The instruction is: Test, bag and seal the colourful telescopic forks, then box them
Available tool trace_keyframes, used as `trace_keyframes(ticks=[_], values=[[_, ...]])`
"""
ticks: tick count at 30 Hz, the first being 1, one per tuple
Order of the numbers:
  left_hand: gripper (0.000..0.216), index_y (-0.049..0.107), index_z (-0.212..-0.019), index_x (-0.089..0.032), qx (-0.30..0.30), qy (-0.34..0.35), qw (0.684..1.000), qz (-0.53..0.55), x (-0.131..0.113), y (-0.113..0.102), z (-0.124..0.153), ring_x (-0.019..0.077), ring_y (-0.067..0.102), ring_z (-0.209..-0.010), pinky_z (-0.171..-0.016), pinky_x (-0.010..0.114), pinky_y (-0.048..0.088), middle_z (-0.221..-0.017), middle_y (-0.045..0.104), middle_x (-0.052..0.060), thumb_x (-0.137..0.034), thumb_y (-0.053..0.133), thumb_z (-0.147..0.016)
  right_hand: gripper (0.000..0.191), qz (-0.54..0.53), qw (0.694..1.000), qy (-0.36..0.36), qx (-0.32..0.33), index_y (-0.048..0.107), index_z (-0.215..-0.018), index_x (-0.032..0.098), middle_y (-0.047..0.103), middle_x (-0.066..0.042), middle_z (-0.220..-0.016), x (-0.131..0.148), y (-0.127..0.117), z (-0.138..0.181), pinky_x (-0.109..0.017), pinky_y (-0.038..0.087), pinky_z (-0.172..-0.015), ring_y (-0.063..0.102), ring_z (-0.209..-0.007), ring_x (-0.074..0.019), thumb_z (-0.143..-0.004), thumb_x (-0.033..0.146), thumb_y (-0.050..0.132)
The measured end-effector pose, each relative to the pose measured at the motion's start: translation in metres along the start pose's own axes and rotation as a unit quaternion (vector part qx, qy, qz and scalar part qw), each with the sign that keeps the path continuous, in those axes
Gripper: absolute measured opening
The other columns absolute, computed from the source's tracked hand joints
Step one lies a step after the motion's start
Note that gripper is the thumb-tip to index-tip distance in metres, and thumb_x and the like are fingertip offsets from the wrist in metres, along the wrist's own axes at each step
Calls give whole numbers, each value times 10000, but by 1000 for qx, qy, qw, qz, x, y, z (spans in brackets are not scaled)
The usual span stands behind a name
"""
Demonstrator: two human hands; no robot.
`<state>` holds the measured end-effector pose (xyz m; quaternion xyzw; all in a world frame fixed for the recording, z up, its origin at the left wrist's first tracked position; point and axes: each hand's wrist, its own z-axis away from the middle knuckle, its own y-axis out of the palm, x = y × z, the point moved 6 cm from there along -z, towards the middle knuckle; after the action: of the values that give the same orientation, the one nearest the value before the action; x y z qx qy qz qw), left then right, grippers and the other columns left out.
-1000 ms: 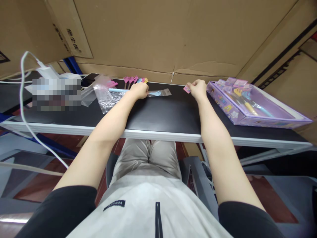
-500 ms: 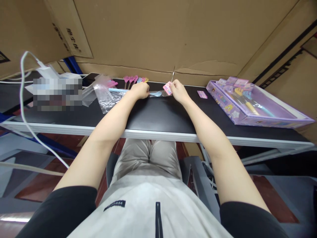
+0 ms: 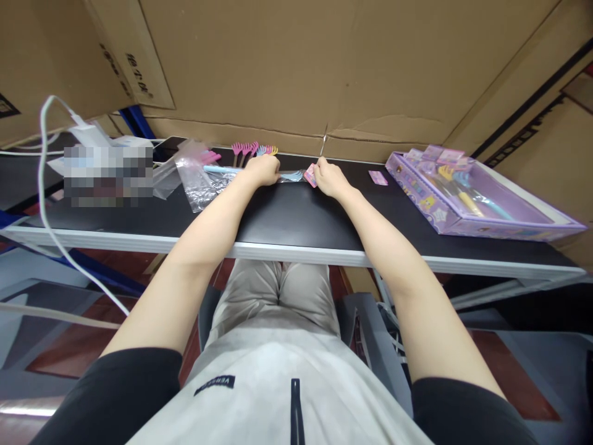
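Note:
My left hand (image 3: 263, 169) is closed on a narrow clear plastic sleeve (image 3: 293, 176) that lies across the black table (image 3: 296, 216) and holds a light blue stick-shaped item (image 3: 220, 169). My right hand (image 3: 327, 177) pinches a small pink card (image 3: 309, 175) at the sleeve's open right end, right against it. Both forearms reach out over the table's front edge.
Loose clear bags (image 3: 192, 176) and several pink, blue and yellow hand-shaped sticks (image 3: 252, 149) lie at the back left. Another pink card (image 3: 378, 177) lies beside a purple toy box (image 3: 467, 191) on the right. A white cable (image 3: 44, 204) hangs at the left; cardboard walls stand behind.
My right hand carried the pink card from near the purple box leftwards to the sleeve's open end. A second pink card now shows on the table. The left hand stayed put.

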<state>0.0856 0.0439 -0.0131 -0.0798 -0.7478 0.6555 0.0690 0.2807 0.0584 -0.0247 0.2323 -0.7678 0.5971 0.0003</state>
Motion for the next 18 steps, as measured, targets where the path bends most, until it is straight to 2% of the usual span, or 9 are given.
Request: trace_keyframes(ticks=[4,8,14,18], values=[[370,830,-1315,-189,8,3,1000,-9,-3,-3,4,367,726,-1337,-1138,429,578,-1339,804,154,-274,632,-1014,387,39,999,2,-17,586,-1334,96,766,-275,-1222,-3,-5,1,-606,471,-1131,708,-1219,-418,-1147,317,328],[367,824,-1325,-200,14,4,1000,-19,-6,-7,9,353,725,-1341,-1132,411,579,-1333,808,143,-282,626,-1027,414,35,998,31,-39,585,-1353,99,769,-269,-1205,-13,-12,-1,-593,479,-1119,722,-1209,-418,-1158,360,330],[380,814,-1343,-179,22,5,1000,-18,-7,-8,11,358,714,-1363,-1145,414,569,-1379,791,162,-276,611,-1037,440,-44,995,39,-85,622,-1333,170,778,-206,-1108,-29,-14,-8,-540,539,-1032,743,-1164,-396,-1166,448,326],[376,823,-1331,-199,19,-3,1000,-7,-5,-8,10,356,710,-1368,-1156,410,561,-1372,794,148,-278,628,-1020,456,-82,988,55,-118,639,-1249,195,778,-197,-1135,-46,-10,-18,-514,562,-1022,754,-1155,-358,-1181,447,265]])
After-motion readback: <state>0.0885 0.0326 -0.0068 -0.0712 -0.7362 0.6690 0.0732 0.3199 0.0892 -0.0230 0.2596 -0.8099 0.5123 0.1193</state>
